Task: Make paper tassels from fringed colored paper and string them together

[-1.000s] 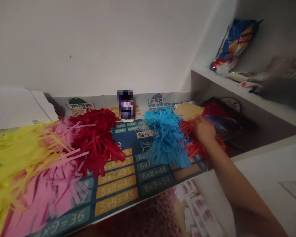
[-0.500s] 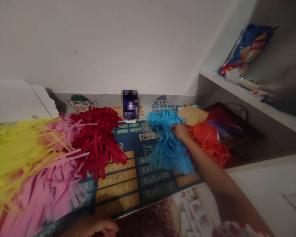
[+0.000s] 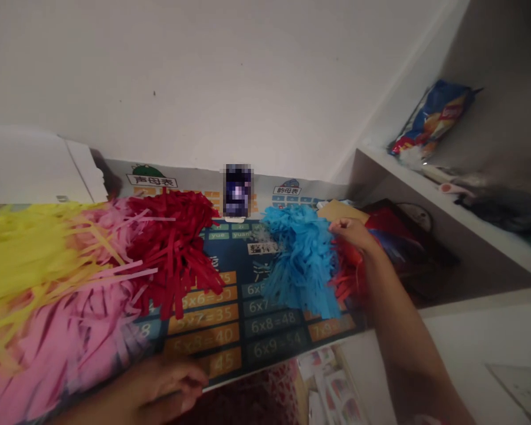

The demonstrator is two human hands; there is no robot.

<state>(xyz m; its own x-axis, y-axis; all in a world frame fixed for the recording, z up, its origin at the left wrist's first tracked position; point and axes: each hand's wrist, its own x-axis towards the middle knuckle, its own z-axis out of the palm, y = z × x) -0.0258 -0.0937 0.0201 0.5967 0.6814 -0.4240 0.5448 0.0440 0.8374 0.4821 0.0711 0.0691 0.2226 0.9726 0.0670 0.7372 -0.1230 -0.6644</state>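
Fringes on tabletop (image 3: 236, 247), five colours

Blue fringe (image 3: 298, 260): toward right edge; orange fringe (image 3: 348, 271) beside it. Right hand (image 3: 351, 233) at both, fingers curled, grip indeterminable. Red (image 3: 172, 248), pink (image 3: 79, 316), yellow fringes (image 3: 22, 254): towards left edge. Left hand (image 3: 170, 381): front edge, fingers loosely bent, grip indeterminable.

blue pompom (image 3: 303, 265): fringed strips, spread on table (image 3: 272, 321), right of centre | orange-red pompom (image 3: 348, 276): just right of blue, partly hidden
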